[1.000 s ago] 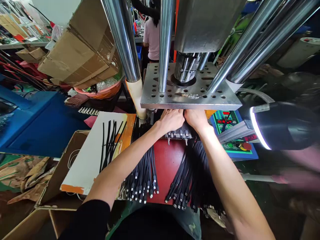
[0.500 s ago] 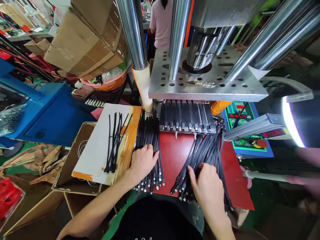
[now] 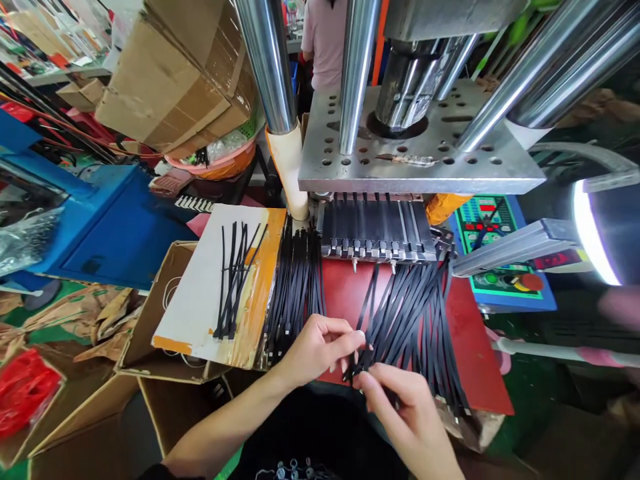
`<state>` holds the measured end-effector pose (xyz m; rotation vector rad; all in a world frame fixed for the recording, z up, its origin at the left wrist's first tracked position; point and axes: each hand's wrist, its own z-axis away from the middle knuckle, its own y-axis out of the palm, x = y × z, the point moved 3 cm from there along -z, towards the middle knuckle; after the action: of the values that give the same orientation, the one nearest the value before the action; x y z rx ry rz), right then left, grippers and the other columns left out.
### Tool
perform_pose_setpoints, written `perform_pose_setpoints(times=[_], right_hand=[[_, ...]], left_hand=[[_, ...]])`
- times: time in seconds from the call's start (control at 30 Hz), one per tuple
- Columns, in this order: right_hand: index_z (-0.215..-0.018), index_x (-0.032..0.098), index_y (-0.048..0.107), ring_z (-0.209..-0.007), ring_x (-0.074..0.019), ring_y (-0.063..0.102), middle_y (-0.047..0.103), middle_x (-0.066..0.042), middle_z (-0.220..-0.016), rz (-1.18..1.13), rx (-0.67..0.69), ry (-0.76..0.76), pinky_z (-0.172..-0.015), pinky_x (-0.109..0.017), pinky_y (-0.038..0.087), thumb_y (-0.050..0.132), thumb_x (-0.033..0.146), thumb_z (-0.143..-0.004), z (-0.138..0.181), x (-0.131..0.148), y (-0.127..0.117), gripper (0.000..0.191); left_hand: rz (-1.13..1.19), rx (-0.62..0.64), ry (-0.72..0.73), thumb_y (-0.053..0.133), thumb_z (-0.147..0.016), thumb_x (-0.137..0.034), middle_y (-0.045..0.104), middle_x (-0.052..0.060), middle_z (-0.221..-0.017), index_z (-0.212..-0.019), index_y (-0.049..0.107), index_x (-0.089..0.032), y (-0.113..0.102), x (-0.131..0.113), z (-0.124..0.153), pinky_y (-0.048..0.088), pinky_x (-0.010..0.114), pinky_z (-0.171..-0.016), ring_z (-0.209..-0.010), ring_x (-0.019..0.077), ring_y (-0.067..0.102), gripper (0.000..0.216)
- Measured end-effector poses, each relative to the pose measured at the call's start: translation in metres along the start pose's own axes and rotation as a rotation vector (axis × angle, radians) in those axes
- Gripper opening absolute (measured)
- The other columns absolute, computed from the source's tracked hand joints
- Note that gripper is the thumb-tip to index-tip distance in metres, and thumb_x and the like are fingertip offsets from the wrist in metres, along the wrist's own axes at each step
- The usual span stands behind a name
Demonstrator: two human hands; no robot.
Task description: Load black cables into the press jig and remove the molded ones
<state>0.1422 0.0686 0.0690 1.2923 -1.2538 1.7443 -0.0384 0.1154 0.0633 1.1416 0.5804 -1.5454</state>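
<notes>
Over the front of the red tabletop [image 3: 465,347], my two hands meet at the lower ends of some black flat cables [image 3: 410,313]. My left hand [image 3: 317,347] is closed in a pinch, thumb against forefinger; what lies between its tips is too small to make out. My right hand [image 3: 407,407] pinches dark cable ends with thumb and fingers, just right of the left fingertips. A second bundle of black cables [image 3: 297,287] with metal plugs lies to the left of the hands. Several more cables [image 3: 233,280] rest on a white board [image 3: 193,293].
A press with a thick steel plate [image 3: 420,170] and steel columns [image 3: 270,67] stands ahead, above a black mould block [image 3: 377,227]. To the right are a control panel [image 3: 500,247] and a lamp [image 3: 595,233]. Cardboard boxes [image 3: 150,360] stand at left. A person [image 3: 325,47] is behind the press.
My left hand has left the left bundle and moved right. My right hand has shifted left and down, bringing cable ends toward the left fingertips. The view has shifted slightly.
</notes>
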Motion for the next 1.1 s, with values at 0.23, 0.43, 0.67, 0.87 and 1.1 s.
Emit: perform_pose_setpoints(times=[0.23,0.43,0.67,0.87,1.1], right_hand=[[-0.076,0.021,0.078,-0.062,-0.015,0.055,0.065,0.001,-0.069,-0.18,0.157,0.17,-0.057,-0.025,0.044,0.086,0.049,-0.086,-0.012,0.001,-0.01,0.032],[-0.076,0.02,0.08,-0.055,-0.0136,0.051,0.064,-0.001,-0.067,-0.3,-0.257,0.082,-0.052,-0.025,0.044,0.071,0.056,-0.102,-0.021,0.001,-0.005,0.045],[-0.08,0.021,0.076,-0.068,-0.0147,0.065,0.07,-0.002,-0.077,-0.137,-0.187,-0.136,-0.063,-0.021,0.053,0.064,0.034,-0.109,-0.015,0.006,0.014,0.034],[-0.121,0.027,0.083,-0.056,-0.0108,0.063,0.076,-0.001,-0.088,-0.024,-0.335,-0.276,-0.056,-0.019,0.055,0.063,0.021,-0.109,-0.01,0.004,-0.004,0.024],[-0.093,0.025,0.079,-0.06,-0.0116,0.064,0.07,0.002,-0.077,-0.054,-0.398,-0.373,-0.055,-0.019,0.053,0.072,0.012,-0.101,-0.018,0.014,-0.006,0.016]], left_hand=[[-0.151,0.061,0.077,0.078,-0.089,-0.049,0.059,-0.001,-0.065,-0.067,0.072,-0.016,0.023,0.004,0.025,0.04,0.025,-0.054,-0.054,0.0101,0.053,0.04],[-0.464,0.069,0.097,0.073,-0.093,-0.034,0.065,0.0,-0.075,-0.083,0.078,-0.019,0.022,-0.002,0.036,0.045,0.03,-0.066,-0.068,0.0155,0.058,0.019],[-0.399,-0.093,0.514,0.072,-0.103,-0.033,0.077,0.008,-0.094,-0.103,0.085,-0.013,0.006,-0.067,0.014,0.055,0.026,-0.076,-0.08,0.0154,0.069,0.024],[-0.399,-0.052,0.488,0.071,-0.105,-0.027,0.085,0.009,-0.093,-0.095,0.087,-0.014,0.008,-0.072,0.014,0.057,0.026,-0.08,-0.084,0.0171,0.077,0.023],[-0.045,0.055,0.286,0.085,-0.096,-0.046,0.077,0.006,-0.091,-0.096,0.087,-0.014,0.008,-0.062,0.01,0.058,0.024,-0.06,-0.064,0.0117,0.071,0.033]])
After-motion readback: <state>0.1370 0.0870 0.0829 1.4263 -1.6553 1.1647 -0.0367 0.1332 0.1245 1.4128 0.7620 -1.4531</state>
